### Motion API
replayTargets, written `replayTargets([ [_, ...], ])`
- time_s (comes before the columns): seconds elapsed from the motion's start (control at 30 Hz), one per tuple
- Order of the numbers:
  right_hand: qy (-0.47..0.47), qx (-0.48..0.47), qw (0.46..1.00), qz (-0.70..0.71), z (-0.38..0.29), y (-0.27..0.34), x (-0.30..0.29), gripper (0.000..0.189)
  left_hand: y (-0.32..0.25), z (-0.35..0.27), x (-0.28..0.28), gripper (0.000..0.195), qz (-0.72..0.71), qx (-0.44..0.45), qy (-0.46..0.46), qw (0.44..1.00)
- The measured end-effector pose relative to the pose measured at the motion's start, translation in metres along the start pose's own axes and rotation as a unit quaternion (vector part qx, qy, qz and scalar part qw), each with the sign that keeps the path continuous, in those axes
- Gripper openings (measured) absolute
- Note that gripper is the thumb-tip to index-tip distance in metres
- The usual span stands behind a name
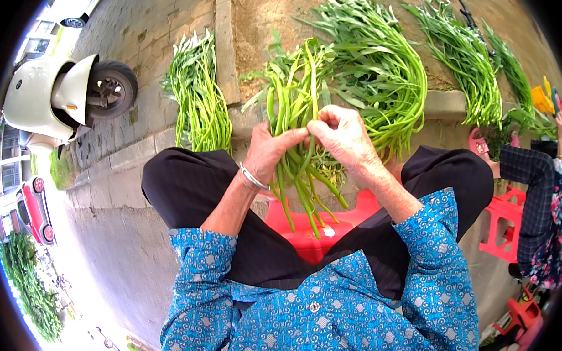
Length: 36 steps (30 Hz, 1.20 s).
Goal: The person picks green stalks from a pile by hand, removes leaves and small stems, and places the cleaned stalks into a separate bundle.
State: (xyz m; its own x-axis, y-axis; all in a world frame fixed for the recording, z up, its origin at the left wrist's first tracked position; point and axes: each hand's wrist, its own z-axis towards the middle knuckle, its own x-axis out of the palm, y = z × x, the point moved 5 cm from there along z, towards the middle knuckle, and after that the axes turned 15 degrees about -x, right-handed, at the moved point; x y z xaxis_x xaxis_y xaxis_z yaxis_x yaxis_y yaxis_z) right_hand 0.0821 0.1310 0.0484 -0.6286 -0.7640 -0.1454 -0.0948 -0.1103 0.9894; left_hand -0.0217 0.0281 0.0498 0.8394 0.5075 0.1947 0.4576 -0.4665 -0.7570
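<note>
My left hand (273, 149), with a silver bangle at the wrist, is closed around a bunch of green leafy stems that look like water spinach (291, 98). Their leaves point away from me and the cut ends hang over a red plastic stool (302, 226) between my knees. My right hand (337, 133) pinches one stem at the bunch's right side, its fingertips touching my left thumb. A large heap of the same greens (389, 72) lies just beyond my right hand. Another pile (200, 96) lies beyond my left knee.
More greens (469, 66) lie along the kerb (446, 104) at the right. Another person (534, 196) sits there beside a red plastic stool (504, 223). A pale scooter (54, 95) stands on the paving at the left, with a red car (34, 209) further off.
</note>
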Motion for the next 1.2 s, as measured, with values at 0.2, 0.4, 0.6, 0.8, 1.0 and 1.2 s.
replayTargets([
  [0.2, -0.05, 0.033, 0.993, 0.105, 0.01, 0.007, -0.003, 0.021, 0.011, 0.018, -0.002, 0.02, -0.098, -0.065, 0.032, 0.993],
  [0.4, -0.089, 0.085, 0.967, 0.225, 0.009, 0.005, -0.006, 0.016, 0.016, 0.027, -0.004, 0.026, -0.123, -0.097, 0.048, 0.986],
  [0.6, -0.06, 0.074, 0.95, 0.297, 0.014, 0.0, -0.012, 0.018, 0.018, 0.029, -0.003, 0.024, -0.088, -0.072, 0.05, 0.992],
  [0.8, 0.012, 0.053, 0.977, 0.208, 0.007, -0.003, 0.004, 0.017, 0.017, 0.029, 0.005, 0.02, -0.008, -0.002, 0.01, 1.0],
  [1.0, -0.079, 0.03, 0.989, 0.119, 0.01, 0.001, -0.005, 0.021, 0.018, 0.023, 0.02, 0.021, 0.062, 0.038, 0.003, 0.997],
  [1.2, -0.052, 0.058, 0.985, 0.152, 0.01, 0.001, -0.01, 0.017, 0.017, 0.02, 0.02, 0.026, 0.023, -0.015, 0.056, 0.998],
])
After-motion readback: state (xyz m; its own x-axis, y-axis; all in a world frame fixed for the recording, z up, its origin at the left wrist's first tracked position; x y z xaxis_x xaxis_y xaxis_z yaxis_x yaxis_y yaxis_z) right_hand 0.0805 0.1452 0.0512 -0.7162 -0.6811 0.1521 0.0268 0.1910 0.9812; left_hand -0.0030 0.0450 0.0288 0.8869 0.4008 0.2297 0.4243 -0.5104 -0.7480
